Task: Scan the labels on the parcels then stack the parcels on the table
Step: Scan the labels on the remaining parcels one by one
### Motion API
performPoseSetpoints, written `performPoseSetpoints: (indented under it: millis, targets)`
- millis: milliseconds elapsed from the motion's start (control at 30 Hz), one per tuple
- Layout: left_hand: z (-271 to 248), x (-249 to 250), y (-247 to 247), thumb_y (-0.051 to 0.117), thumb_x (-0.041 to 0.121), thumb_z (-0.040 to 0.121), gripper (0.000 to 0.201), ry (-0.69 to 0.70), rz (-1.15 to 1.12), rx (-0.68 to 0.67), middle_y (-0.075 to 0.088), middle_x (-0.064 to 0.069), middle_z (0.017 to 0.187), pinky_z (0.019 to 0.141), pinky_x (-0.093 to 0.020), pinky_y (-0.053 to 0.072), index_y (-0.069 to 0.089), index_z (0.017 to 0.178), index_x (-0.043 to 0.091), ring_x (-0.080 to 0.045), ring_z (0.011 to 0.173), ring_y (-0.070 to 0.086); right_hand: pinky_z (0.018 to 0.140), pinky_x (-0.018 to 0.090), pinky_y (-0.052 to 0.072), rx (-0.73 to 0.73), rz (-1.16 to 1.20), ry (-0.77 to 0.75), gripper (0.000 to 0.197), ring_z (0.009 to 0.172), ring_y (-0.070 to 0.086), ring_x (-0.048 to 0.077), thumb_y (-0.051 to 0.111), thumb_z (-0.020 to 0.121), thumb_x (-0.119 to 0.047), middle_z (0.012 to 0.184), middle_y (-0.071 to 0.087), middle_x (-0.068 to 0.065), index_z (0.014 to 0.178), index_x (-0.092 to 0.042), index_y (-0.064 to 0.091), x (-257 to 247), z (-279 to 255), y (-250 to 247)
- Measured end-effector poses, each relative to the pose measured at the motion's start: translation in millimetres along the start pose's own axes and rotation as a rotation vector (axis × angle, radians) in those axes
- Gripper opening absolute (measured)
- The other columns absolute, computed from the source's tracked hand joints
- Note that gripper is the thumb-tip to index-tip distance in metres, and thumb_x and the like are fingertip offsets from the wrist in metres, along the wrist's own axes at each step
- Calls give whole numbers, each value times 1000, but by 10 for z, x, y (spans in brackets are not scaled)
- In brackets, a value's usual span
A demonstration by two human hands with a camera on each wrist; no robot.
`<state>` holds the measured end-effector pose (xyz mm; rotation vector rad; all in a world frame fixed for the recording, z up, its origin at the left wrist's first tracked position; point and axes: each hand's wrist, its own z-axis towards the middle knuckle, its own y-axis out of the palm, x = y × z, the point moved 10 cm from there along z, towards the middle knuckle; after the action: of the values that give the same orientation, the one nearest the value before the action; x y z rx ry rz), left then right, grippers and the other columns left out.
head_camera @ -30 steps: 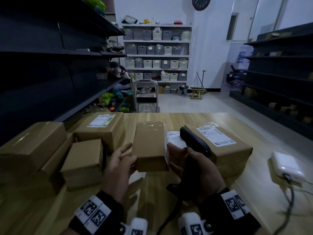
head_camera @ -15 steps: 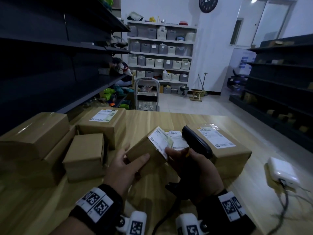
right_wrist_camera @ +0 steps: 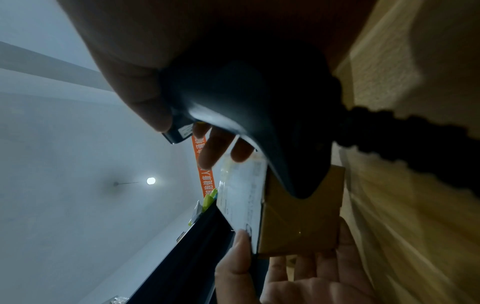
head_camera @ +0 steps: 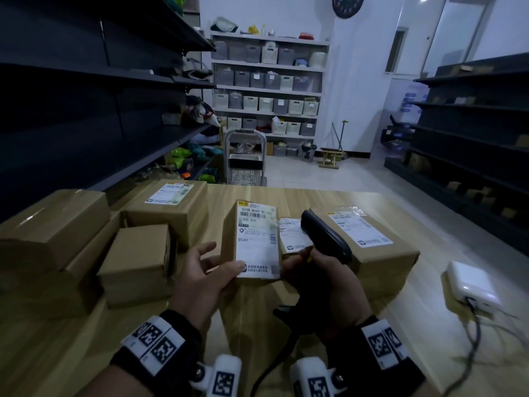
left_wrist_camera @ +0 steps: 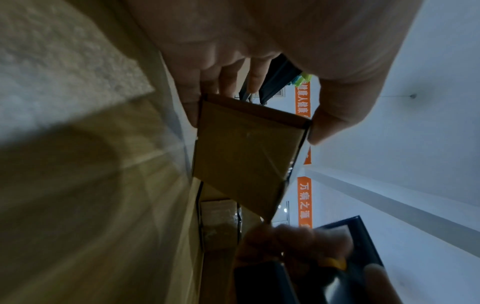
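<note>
Left hand [head_camera: 206,277] pinches the small parcel [head_camera: 253,239] label-up; right hand [head_camera: 329,285] clasps the scanner [head_camera: 325,236]. Scanning step: next, aim at the barcode.

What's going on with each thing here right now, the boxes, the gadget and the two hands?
Small brown cardboard parcel: held up off the table, white label facing the camera.
Left hand: holds that parcel, thumb on the label's lower corner.
Black handheld barcode scanner: gripped, not aimed at the held parcel's label.
Right hand: grips the scanner's handle.
Large brown labelled parcel on the right: resting on the wooden table, label up.
Brown parcels on the left: clustered together.
</note>
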<state>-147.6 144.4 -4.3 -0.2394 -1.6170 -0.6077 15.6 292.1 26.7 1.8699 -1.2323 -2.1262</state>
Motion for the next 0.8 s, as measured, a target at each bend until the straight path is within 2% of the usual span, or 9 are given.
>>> performPoseSetpoints:
  millis: [33, 100, 200, 267, 367, 433, 567, 700, 800]
  targets:
    - [31, -4, -15, 99, 36, 50, 106, 9, 14, 7, 73, -8, 128, 81, -45, 67, 55, 145, 26, -31, 110, 78, 72, 57, 57, 27, -34, -24, 41, 89, 73, 36, 88, 72, -34, 89, 70, 19, 96, -8, 67, -20, 14, -32]
    - [90, -1, -59, 96, 41, 42, 111, 20, 31, 35, 72, -7, 131, 92, -53, 66, 54, 144, 28, -32, 114, 77, 64, 49, 55, 75, -73, -45, 36, 65, 62, 33, 83, 74, -32, 72, 58, 16, 90, -6, 63, -37, 31, -69]
    - [192, -46, -130, 98, 37, 41, 108, 5, -40, 76, 72, -12, 134, 97, -57, 64, 55, 140, 27, -35, 115, 77, 51, 37, 45, 92, -63, -36, 27, 48, 50, 29, 75, 78, -28, 64, 47, 15, 82, -6, 59, -11, 35, -54]
    - [226, -42, -167, 98, 36, 39, 105, 23, -59, 97, 71, -13, 135, 98, -55, 63, 58, 136, 27, -35, 118, 75, 50, 35, 41, 73, -74, -20, 24, 46, 46, 27, 75, 79, -25, 62, 45, 15, 76, -7, 59, 24, 34, -25]
    - [187, 70, -188, 94, 45, 39, 105, 98, 37, 105, 68, -2, 138, 105, -55, 60, 60, 136, 29, -26, 126, 68, 51, 35, 34, 64, -103, -10, 22, 44, 42, 25, 74, 82, -18, 61, 40, 15, 74, -8, 57, 62, 28, -12]
    - [170, 119, -200, 93, 45, 40, 105, 123, 41, 112, 69, 1, 136, 106, -54, 59, 60, 137, 28, -23, 126, 68, 51, 35, 30, 79, -107, -12, 25, 44, 39, 24, 73, 82, -17, 60, 38, 15, 71, -7, 53, 63, 25, -35]
    - [144, 147, -166, 95, 45, 44, 101, 130, 72, 103, 68, 1, 138, 107, -54, 58, 59, 137, 30, -23, 128, 66, 50, 35, 29, 69, -110, -28, 27, 44, 37, 23, 72, 77, -19, 60, 36, 14, 66, -8, 49, 40, 15, -33]
    - [162, 88, -181, 98, 19, 74, 81, 111, 91, 96, 66, -1, 142, 105, -53, 59, 58, 144, 26, -24, 129, 66, 49, 35, 29, 31, -131, -50, 27, 41, 38, 23, 70, 78, -16, 60, 34, 14, 66, -7, 48, 17, -10, 20]
    - [168, 44, -170, 96, 14, 77, 79, 91, 86, 90, 68, 5, 135, 103, -53, 59, 57, 144, 26, -22, 126, 67, 49, 34, 29, 11, -119, -63, 25, 41, 38, 23, 70, 77, -15, 59, 33, 14, 67, -7, 48, 4, -21, 40]
